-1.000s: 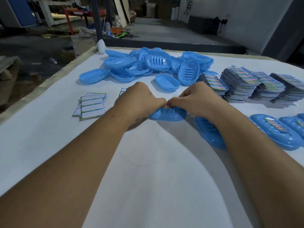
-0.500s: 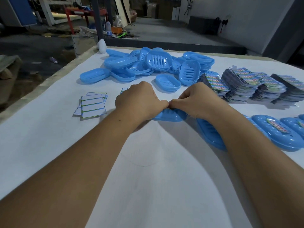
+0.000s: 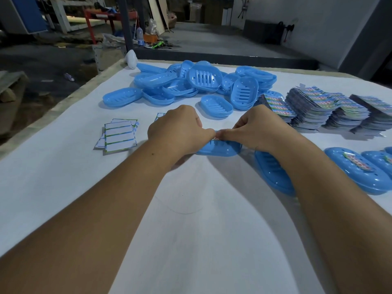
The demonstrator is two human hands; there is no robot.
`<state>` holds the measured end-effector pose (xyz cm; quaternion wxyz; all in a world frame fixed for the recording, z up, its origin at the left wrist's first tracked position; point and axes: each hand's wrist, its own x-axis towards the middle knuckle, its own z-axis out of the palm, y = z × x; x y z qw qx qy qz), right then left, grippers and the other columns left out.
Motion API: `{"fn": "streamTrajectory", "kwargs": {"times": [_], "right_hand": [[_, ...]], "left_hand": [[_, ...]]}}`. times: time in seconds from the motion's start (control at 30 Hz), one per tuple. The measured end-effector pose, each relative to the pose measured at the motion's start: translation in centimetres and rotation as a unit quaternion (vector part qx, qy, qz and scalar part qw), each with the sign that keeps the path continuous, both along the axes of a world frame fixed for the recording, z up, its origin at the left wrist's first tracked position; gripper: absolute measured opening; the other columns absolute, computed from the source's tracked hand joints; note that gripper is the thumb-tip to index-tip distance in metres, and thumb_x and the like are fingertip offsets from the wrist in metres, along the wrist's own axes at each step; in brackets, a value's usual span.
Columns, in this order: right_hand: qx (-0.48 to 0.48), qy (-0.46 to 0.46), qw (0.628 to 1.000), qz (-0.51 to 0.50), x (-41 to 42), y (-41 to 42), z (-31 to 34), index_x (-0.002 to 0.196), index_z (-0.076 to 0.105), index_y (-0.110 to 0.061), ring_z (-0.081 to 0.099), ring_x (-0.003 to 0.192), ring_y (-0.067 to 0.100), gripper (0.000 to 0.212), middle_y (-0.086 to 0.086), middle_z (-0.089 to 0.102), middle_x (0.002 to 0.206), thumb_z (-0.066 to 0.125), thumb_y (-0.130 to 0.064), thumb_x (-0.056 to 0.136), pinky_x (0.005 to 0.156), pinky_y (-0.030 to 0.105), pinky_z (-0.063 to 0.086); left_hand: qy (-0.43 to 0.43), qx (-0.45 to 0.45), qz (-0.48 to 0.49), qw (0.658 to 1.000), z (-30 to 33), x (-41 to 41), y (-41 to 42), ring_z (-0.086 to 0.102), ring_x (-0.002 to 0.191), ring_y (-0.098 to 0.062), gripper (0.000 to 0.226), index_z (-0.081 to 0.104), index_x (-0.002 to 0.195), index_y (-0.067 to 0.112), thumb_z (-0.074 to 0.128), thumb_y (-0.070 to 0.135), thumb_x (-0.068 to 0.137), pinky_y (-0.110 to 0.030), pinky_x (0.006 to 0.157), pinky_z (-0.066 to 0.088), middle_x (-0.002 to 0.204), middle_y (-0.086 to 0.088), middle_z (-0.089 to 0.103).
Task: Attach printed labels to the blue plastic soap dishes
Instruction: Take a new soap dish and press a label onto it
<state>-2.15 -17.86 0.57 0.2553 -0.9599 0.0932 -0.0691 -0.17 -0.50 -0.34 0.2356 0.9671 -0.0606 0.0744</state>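
The printed label [image 3: 216,138] could go on crooked or creased if either pinch slips, since the left hand [image 3: 177,129] and right hand [image 3: 257,127], knuckles up and thumbs meeting, each grip it narrowly over the oval blue plastic soap dish [image 3: 218,148] mid-bench.

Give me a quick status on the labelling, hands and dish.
Left hand and right hand both pinching a label onto the soap dish. Dish flat on the table. Nothing in the way.
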Motion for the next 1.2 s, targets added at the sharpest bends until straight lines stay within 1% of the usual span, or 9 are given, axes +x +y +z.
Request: {"fn": "streamTrajectory", "kwargs": {"times": [0.17,0.27,0.37,0.47,0.53,0.77,0.97,1.07,1.2], "right_hand": [[0.001,-0.009,1.0,0.013,0.0,0.0,-0.1,0.064,0.071,-0.02,0.057,0.058,0.01,0.051,-0.004,0.068,0.06,0.083,-0.07,0.061,0.052,0.028,0.042],[0.009,-0.057,0.997,0.042,-0.2,-0.1,-0.3,0.066,0.07,-0.021,0.053,0.056,0.007,0.04,-0.009,0.064,0.06,0.081,-0.059,0.073,0.051,0.026,0.039],[0.031,-0.088,0.991,0.1,-0.8,-0.2,-0.1,0.091,0.071,-0.029,0.055,0.066,-0.006,0.03,-0.016,0.066,0.085,0.078,-0.055,0.077,0.06,0.02,0.04],[-0.008,-0.036,0.984,0.175,-1.7,0.4,-0.1,0.131,0.061,-0.038,0.058,0.101,-0.003,0.064,-0.021,0.062,0.119,0.08,-0.057,0.072,0.083,0.021,0.044],[-0.035,-0.013,0.979,0.199,-2.0,1.1,-0.5,0.139,0.054,-0.038,0.059,0.098,0.001,0.076,-0.019,0.06,0.122,0.081,-0.053,0.07,0.084,0.021,0.043],[-0.059,-0.026,0.979,0.192,-2.1,1.6,-1.0,0.137,0.051,-0.042,0.058,0.096,0.011,0.069,-0.017,0.063,0.111,0.075,-0.056,0.074,0.07,0.015,0.039],[-0.101,-0.014,0.984,0.146,-2.7,2.0,-0.7,0.146,0.038,-0.042,0.055,0.108,0.019,0.083,-0.006,0.058,0.13,0.061,-0.076,0.074,0.085,0.037,0.044],[-0.137,-0.001,0.982,0.133,-3.8,2.4,-0.5,0.15,0.026,-0.049,0.054,0.122,0.029,0.077,0.001,0.048,0.133,0.047,-0.076,0.081,0.083,0.041,0.037],[-0.207,0.018,0.97,0.124,-5.5,3.5,-0.1,0.15,0.024,-0.047,0.056,0.117,0.035,0.068,0.005,0.045,0.128,0.032,-0.071,0.087,0.08,0.043,0.033]], "left_hand": [[0.005,-0.025,-0.007,1.0,-0.3,0.3,0.2,0.062,0.085,-0.019,0.039,0.059,0.075,0.025,0.074,0.062,0.074,-0.031,0.066,0.042,0.081,0.012,0.06],[0.012,-0.041,-0.009,0.999,-0.5,0.6,0.3,0.061,0.086,-0.017,0.037,0.057,0.08,0.028,0.074,0.06,0.073,-0.033,0.071,0.047,0.084,0.013,0.059],[0.018,-0.067,-0.006,0.998,-0.7,0.9,0.5,0.061,0.087,-0.016,0.035,0.057,0.082,0.029,0.075,0.057,0.07,-0.034,0.075,0.05,0.084,0.013,0.06],[0.019,-0.078,-0.005,0.997,-0.8,1.1,0.7,0.062,0.085,-0.015,0.033,0.058,0.082,0.029,0.075,0.053,0.069,-0.036,0.078,0.053,0.083,0.013,0.061],[0.012,-0.084,0.001,0.996,-0.9,1.1,0.7,0.063,0.085,-0.016,0.028,0.059,0.082,0.029,0.073,0.049,0.07,-0.037,0.078,0.054,0.082,0.012,0.062],[-0.01,-0.081,0.012,0.997,-0.4,0.8,0.6,0.061,0.087,-0.016,0.021,0.056,0.083,0.031,0.068,0.047,0.076,-0.033,0.07,0.046,0.084,0.015,0.06],[-0.021,-0.071,0.01,0.997,-0.3,1.0,0.5,0.059,0.086,-0.016,0.021,0.057,0.083,0.03,0.068,0.048,0.079,-0.031,0.065,0.039,0.083,0.017,0.057],[-0.034,-0.08,0.01,0.996,-0.2,1.1,0.5,0.055,0.078,-0.009,0.022,0.058,0.082,0.031,0.067,0.051,0.078,-0.029,0.058,0.033,0.081,0.017,0.057],[-0.038,-0.066,0.009,0.997,-0.2,1.2,0.7,0.055,0.079,-0.013,0.021,0.058,0.083,0.032,0.066,0.051,0.08,-0.029,0.058,0.033,0.079,0.019,0.054]]}}
